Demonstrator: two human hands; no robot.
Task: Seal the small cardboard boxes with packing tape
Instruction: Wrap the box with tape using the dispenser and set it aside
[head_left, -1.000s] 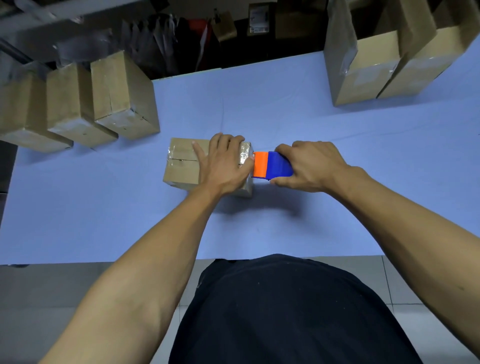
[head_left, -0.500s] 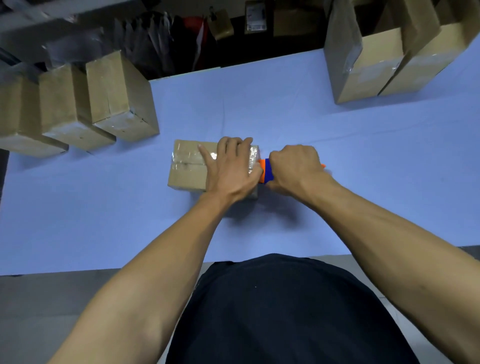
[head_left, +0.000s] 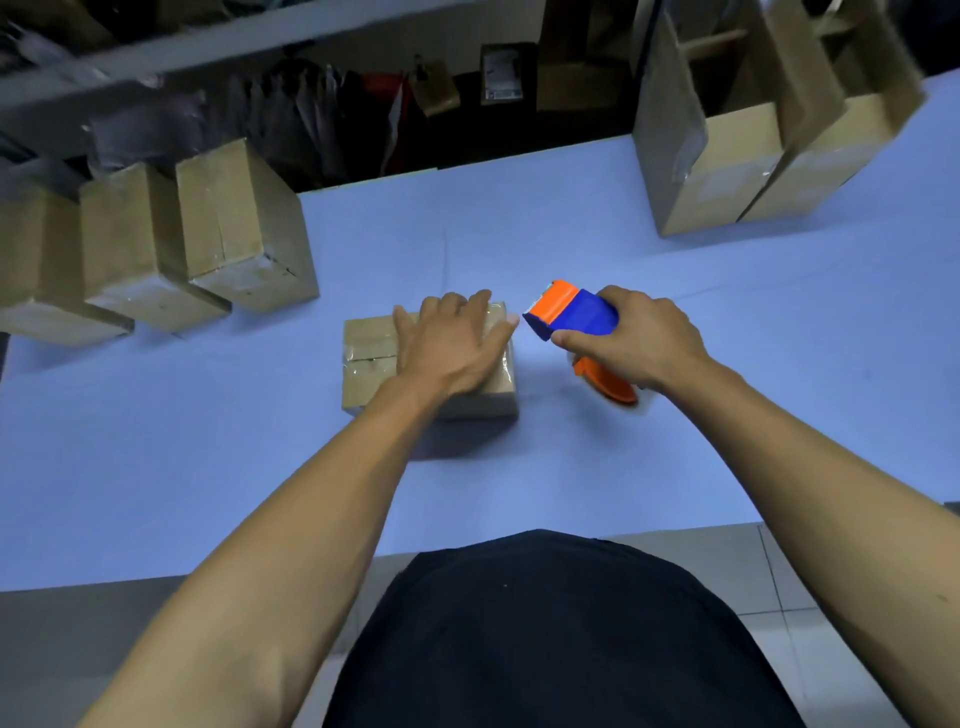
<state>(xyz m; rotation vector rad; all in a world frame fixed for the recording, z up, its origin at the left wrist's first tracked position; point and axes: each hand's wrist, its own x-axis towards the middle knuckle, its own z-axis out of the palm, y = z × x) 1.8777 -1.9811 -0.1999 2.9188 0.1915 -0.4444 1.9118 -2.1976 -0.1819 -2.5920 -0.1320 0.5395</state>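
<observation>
Surface: pale blue table (head_left: 675, 457), dark cluttered shelving behind.
Left rear: three taped cardboard boxes (head_left: 234, 228) in a row.
Right rear: two open cartons (head_left: 727, 171), flaps up.
Small box (head_left: 369, 364): centre of table, glossy tape across its top seam.
Left hand (head_left: 447, 348): flat on the box, fingers straight.
Right hand (head_left: 639, 338): gripping an orange-and-blue tape dispenser (head_left: 571, 317), just beside the box, apart from it.

Six cardboard boxes (head_left: 428, 366), one tape dispenser (head_left: 576, 317), two hands (head_left: 452, 345).
</observation>
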